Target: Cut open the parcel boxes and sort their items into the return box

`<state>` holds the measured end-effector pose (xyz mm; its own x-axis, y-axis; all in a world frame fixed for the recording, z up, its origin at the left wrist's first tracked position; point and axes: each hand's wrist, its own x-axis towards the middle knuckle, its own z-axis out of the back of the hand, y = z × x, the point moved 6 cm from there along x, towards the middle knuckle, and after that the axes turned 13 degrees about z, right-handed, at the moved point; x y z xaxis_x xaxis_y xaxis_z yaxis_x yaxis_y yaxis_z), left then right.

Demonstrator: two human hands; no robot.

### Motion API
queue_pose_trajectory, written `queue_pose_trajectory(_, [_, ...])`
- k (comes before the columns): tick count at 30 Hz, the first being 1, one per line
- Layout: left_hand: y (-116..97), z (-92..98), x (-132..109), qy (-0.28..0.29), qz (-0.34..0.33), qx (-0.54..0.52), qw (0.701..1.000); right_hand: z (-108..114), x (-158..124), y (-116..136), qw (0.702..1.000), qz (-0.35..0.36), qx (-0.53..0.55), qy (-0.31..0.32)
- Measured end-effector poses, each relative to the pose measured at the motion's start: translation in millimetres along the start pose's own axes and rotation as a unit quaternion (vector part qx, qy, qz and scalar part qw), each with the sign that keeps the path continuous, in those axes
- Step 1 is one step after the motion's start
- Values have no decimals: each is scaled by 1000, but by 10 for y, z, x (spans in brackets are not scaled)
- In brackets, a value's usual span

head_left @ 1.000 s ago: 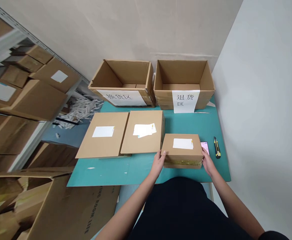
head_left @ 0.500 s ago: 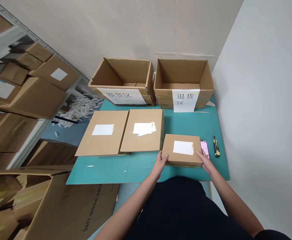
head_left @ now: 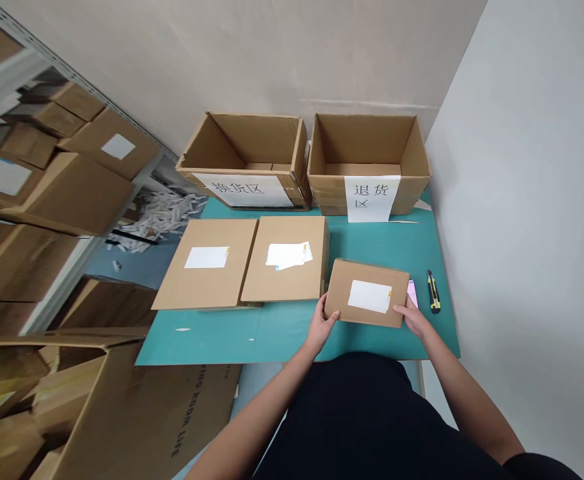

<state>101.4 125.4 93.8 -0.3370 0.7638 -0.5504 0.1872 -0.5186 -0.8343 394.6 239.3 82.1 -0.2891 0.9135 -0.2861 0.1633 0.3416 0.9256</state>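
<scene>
A small cardboard box (head_left: 339, 283) with a white label (head_left: 371, 296) is held between both my hands, tilted so its labelled face leans toward me. My left hand (head_left: 321, 325) grips its left end near the lower corner, thumb on the face. At the right end, my right hand (head_left: 412, 317) grips it the same way, fingers behind. A phone with a pink screen (head_left: 412, 293) lies just right of the box, partly covered by it and my right hand. Farther right lies a yellow-and-black utility knife (head_left: 433, 292).
Two larger labelled boxes, a left one (head_left: 212, 283) and a middle one (head_left: 282, 283), lie on the green tabletop (head_left: 212, 340). Behind them stand two open cartons with paper signs, one left (head_left: 187, 175) and one right (head_left: 327, 190). Shelves of boxes (head_left: 82, 193) are at left; a wall borders the right.
The small box has tilted up toward me and turned slightly clockwise, with both hands still on it. More of the phone was visible before.
</scene>
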Motion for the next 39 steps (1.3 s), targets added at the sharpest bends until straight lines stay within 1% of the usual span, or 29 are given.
queue_pose_trajectory(5, [222, 49, 80, 3, 0, 51, 999, -29, 90, 76, 998, 15, -33, 45])
queue_pose_trajectory(10, [450, 141, 64, -33, 19, 73, 997, -88, 20, -13, 995, 21, -60, 77])
queue_pose_trajectory(15, [580, 164, 63, -44, 32, 63, 997, -70, -48, -87, 994, 18, -83, 72])
queue_pose_trajectory(20, [754, 184, 116, -29, 56, 64, 996, -20, -109, -151, 993, 7, -100, 65])
queue_pose_trajectory(23, [823, 192, 132, -28, 67, 69, 995, -10, -193, -242, 995, -4, -80, 55])
queue_pose_trajectory(26, [832, 184, 135, -29, 90, 71, 993, 9, -282, -373, 996, -33, -68, 47])
queue_pose_trajectory(28, [814, 164, 136, -26, 111, 93, 989, 56, -309, -447, 995, -46, -79, 35])
queue_pose_trajectory(32, [751, 125, 163, -21, 142, 151, 978, 173, -255, -544, 992, -46, -116, 25])
queue_pose_trajectory(36, [632, 137, 163, -26, 145, 167, 975, 247, -181, -602, 985, -30, -166, 17])
queue_pose_trajectory(39, [433, 162, 59, -31, 116, 170, 978, 263, -217, -641, 982, -26, -189, 2])
